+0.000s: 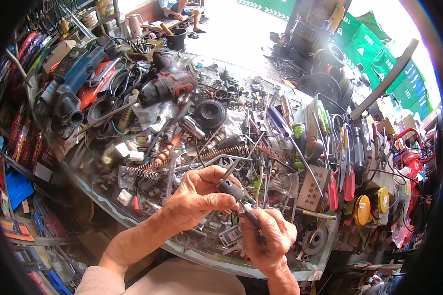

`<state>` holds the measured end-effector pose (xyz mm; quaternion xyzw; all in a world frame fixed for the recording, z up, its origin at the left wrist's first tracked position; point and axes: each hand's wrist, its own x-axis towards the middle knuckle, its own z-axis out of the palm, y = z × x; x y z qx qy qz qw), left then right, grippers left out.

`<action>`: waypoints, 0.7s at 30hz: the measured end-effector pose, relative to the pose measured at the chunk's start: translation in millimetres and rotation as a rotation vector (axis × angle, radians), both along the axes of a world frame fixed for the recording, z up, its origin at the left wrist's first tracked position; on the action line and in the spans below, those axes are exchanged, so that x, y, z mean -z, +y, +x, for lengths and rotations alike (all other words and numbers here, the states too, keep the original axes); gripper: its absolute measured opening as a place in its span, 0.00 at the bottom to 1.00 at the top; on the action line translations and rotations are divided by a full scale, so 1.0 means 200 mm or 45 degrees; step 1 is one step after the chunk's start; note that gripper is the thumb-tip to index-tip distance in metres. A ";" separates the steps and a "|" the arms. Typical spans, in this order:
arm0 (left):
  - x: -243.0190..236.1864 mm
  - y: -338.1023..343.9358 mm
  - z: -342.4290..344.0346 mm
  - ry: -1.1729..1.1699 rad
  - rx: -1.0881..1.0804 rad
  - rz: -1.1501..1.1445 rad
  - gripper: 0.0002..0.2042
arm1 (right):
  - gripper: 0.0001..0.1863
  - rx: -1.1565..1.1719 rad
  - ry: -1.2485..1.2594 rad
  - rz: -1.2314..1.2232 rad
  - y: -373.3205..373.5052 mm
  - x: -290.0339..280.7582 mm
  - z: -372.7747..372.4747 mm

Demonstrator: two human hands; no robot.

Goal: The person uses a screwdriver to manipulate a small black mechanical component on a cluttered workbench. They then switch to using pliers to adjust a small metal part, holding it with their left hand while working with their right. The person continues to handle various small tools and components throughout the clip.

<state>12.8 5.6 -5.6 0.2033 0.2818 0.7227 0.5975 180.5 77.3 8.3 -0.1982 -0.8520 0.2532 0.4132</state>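
left hand (198, 195) holds dark cylinder (231, 190), right hand (269, 237) dark-handled tool (252, 218).

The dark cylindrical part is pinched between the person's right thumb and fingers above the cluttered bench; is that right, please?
Not quite: the head view shows the dark cylindrical part pinched in the left hand, not the right hand; it is indeed above the cluttered bench.

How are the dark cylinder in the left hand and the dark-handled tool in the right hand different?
The dark cylinder looks short and fat; the dark-handled tool looks slimmer. The cylinder sits higher in the picture; the tool sits lower and further right. Both are held over the cluttered table.
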 end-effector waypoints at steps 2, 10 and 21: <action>0.00 -0.01 0.00 0.021 -0.002 0.022 0.15 | 0.08 -0.027 -0.026 -0.061 0.00 -0.01 0.00; -0.01 -0.01 0.02 0.118 -0.086 0.055 0.18 | 0.10 -0.292 -0.042 -1.396 0.00 -0.08 0.05; -0.01 -0.01 0.00 0.067 -0.002 -0.016 0.15 | 0.05 -0.163 -0.058 -0.466 0.00 -0.03 0.01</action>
